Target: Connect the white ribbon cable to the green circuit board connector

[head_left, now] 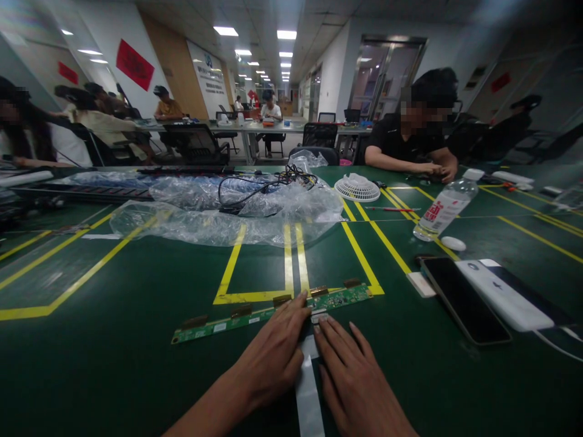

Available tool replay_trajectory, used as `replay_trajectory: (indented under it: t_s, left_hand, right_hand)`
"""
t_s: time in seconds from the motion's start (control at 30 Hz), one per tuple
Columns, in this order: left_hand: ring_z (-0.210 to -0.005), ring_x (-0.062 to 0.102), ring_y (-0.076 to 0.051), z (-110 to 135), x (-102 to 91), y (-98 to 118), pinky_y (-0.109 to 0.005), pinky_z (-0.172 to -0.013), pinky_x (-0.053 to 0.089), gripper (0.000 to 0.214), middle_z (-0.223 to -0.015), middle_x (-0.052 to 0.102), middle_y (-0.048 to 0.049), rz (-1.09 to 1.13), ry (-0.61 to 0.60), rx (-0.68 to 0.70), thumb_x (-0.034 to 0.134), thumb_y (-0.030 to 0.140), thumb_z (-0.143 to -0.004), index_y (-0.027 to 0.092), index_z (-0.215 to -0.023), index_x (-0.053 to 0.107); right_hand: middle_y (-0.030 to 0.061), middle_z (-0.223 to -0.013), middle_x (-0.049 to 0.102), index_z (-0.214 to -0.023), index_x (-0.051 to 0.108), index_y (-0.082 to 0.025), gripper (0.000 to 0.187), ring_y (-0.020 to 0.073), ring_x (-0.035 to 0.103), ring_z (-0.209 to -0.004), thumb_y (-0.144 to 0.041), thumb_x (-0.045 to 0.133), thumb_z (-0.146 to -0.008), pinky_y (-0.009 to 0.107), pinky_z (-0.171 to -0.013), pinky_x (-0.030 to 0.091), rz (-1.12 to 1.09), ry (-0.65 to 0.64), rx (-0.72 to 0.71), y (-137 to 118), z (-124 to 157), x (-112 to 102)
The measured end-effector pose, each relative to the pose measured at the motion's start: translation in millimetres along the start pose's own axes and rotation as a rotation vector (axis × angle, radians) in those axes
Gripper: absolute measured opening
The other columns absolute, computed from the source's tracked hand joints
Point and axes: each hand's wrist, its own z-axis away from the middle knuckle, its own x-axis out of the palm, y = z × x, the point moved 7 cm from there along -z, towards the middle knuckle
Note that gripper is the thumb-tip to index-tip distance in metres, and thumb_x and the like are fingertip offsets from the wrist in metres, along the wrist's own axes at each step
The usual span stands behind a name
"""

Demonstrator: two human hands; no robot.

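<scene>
A long, narrow green circuit board (262, 315) with brown flex tabs along its far edge lies slantwise on the table. From its middle a pale flat ribbon cable (310, 394) runs back toward me between my hands. My left hand (277, 346) is closed, fingers together on the board beside the connector, its thumb bent by the cable and its fingertips partly hidden. My right hand (348, 370) has its fingertips on the cable's connector end (319, 317), at the board's near edge. The thumb side of this hand lies along the cable.
Beyond the board, clear plastic wrap (228, 221) and black cables (268, 185) cover long panels. To the right are a dark phone (464, 300), a white phone (505, 294), a bottle (446, 206) and a white fan grille (356, 188). A person (414, 133) sits across. Yellow tape marks the green table.
</scene>
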Motion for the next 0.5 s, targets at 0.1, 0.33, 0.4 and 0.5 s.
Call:
replay_trajectory:
  t_s: [0.1, 0.33, 0.4, 0.5]
  left_hand:
    - [-0.151, 0.017, -0.024, -1.4, -0.8, 0.0, -0.049, -0.122, 0.021, 0.070, -0.163, 0.020, -0.0162, -0.017, -0.006, -0.029, 0.043, 0.005, -0.078, 0.009, -0.147, 0.037]
    - [-0.150, 0.020, -0.024, -2.7, -2.3, 0.1, -0.051, -0.121, 0.023, 0.067, -0.162, 0.025, -0.0137, -0.035, -0.012, -0.020, 0.042, 0.004, -0.082, 0.010, -0.149, 0.039]
    - [-0.150, 0.021, -0.023, -2.4, -2.6, 0.8, -0.051, -0.121, 0.024, 0.067, -0.161, 0.027, -0.0136, -0.034, 0.005, -0.001, 0.041, 0.004, -0.083, 0.010, -0.149, 0.038]
    - [-0.149, 0.023, -0.022, -2.3, -2.8, 1.0, -0.050, -0.121, 0.025, 0.066, -0.160, 0.030, -0.0133, -0.035, 0.029, 0.014, 0.041, 0.003, -0.083, 0.010, -0.148, 0.039]
  right_hand:
    - [0.0123, -0.153, 0.041, -0.148, 0.042, -0.012, 0.060, 0.0305, 0.039, -0.140, -0.015, 0.045, -0.089, 0.056, -0.108, 0.041, -0.008, 0.002, 0.003, -0.4, 0.2, 1.8]
    - [0.0144, -0.151, 0.042, -0.147, 0.043, -0.011, 0.060, 0.0322, 0.040, -0.139, -0.014, 0.044, -0.087, 0.058, -0.106, 0.043, 0.021, 0.030, 0.004, -1.6, -2.0, 1.3]
    - [0.0135, -0.151, 0.042, -0.147, 0.044, -0.012, 0.060, 0.0315, 0.041, -0.138, -0.014, 0.044, -0.087, 0.057, -0.105, 0.044, 0.033, 0.032, 0.007, -2.0, -2.1, 1.5]
    - [0.0113, -0.150, 0.045, -0.145, 0.047, -0.014, 0.056, 0.0292, 0.044, -0.137, -0.017, 0.043, -0.089, 0.054, -0.106, 0.044, 0.027, 0.059, 0.037, -1.9, -1.7, 2.0]
